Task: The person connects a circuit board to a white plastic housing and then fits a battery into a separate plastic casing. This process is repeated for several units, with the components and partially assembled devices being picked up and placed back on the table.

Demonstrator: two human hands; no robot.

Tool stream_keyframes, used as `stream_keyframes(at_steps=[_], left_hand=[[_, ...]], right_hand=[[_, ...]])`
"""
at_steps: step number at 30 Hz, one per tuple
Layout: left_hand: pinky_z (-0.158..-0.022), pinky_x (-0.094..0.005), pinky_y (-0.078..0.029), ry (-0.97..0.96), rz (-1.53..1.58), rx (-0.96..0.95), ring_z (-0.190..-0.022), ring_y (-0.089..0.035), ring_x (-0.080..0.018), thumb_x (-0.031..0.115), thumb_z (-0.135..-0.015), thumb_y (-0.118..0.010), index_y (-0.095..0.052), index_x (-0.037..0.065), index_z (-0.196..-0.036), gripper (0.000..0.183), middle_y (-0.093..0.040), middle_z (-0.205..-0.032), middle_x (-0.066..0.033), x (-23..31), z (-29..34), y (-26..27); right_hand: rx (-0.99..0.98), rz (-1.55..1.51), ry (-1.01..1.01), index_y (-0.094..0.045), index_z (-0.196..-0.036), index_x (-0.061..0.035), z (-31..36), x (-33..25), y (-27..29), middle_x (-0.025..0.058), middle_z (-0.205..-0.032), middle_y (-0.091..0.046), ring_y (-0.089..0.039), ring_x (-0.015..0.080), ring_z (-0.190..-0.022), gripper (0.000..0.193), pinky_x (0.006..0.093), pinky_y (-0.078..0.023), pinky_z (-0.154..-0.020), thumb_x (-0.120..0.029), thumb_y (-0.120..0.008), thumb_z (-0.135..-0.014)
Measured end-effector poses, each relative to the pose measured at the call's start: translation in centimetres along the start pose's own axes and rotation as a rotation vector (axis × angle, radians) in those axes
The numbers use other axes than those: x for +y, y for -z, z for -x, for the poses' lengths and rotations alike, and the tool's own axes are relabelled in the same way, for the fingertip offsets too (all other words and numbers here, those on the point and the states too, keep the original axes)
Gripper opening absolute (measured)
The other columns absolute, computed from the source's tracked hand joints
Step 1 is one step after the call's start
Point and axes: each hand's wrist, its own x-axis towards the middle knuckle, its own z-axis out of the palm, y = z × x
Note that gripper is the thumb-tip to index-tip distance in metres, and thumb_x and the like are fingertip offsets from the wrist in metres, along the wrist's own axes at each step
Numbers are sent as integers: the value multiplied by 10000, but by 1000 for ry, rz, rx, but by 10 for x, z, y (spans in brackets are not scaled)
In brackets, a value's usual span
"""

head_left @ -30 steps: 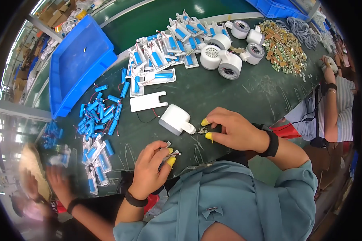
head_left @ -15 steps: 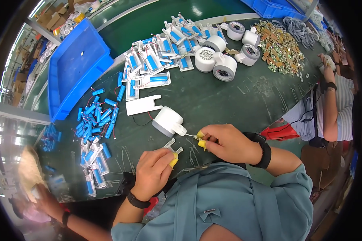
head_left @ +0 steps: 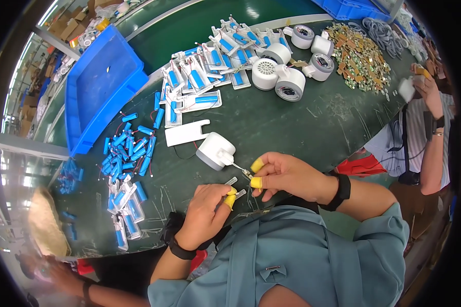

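Observation:
My left hand (head_left: 205, 210), with yellow covers on its thumb and a finger, is closed on a translucent white plastic piece (head_left: 242, 193); two prongs stick out past the fingers and the rest is hidden. My right hand (head_left: 292, 176), also with yellow finger covers, pinches a small circuit board (head_left: 248, 174) at its thumb and fingertip. Thin pale wires run from the board to the handle stub of a round white housing with a grey rim (head_left: 214, 151). That housing lies on its side on the green table, beside a flat white handle cover (head_left: 187, 133). Dark and red wires show near both.
Blue cylindrical batteries (head_left: 130, 148) lie heaped at left, below a blue bin (head_left: 100, 82). White shells with batteries (head_left: 207, 71) fill the far middle. More white round housings (head_left: 265, 74) and a circuit-board pile (head_left: 358, 56) are farther right. Co-workers' hands (head_left: 429, 89) show at both edges.
My left hand has moved right with the plastic piece, closer to my right hand. The right hand keeps the circuit board, and the white housing has turned slightly. The right co-worker's hands have risen.

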Motion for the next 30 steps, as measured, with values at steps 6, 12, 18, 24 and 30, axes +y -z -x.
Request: stream_keyframes(at_steps=[6,12,18,24,30], left_hand=[[-765,-348,-470,-113,-108,3,-872,-594,-284,-23,-799,-636,-613,35,-1043,253,-644,-976,-105,-2,-4,0],[-799,-386,-422,79,43,-20,-891,-584,-307,-2,-808,-617,-603,22,-1043,236,-640,-969,-114,6,5,2],[-777,-338,-471,132,92,-121,-855,-583,-282,1,-847,-608,-595,22,-1064,218,-619,-953,-113,14,10,2],[-699,-314,-475,335,187,-185,-776,-586,-236,26,-862,-603,-585,13,-1061,200,-601,-942,-107,26,26,4],[-679,-317,-474,323,183,-158,-756,-588,-228,20,-853,-591,-573,17,-1050,198,-591,-892,-100,28,33,-2]], right_hand=[[-117,-64,-126,-554,-1159,27,-5,-11,4,73,-980,-642,-658,130,-833,248,267,-570,-728,-124,-595,-967],[-113,24,-161,-595,-1094,27,20,2,-8,64,-943,-653,-664,121,-792,198,255,-565,-690,-123,-601,-965],[-106,58,-59,-602,-1123,19,26,41,-26,59,-943,-661,-672,118,-816,195,238,-556,-680,-120,-559,-994],[-147,129,20,-610,-1114,16,22,51,-28,42,-875,-659,-652,80,-757,204,223,-535,-622,-126,-561,-977],[-166,226,-21,-601,-1104,19,20,47,-26,38,-871,-645,-644,80,-718,199,227,-530,-591,-111,-550,-962]])
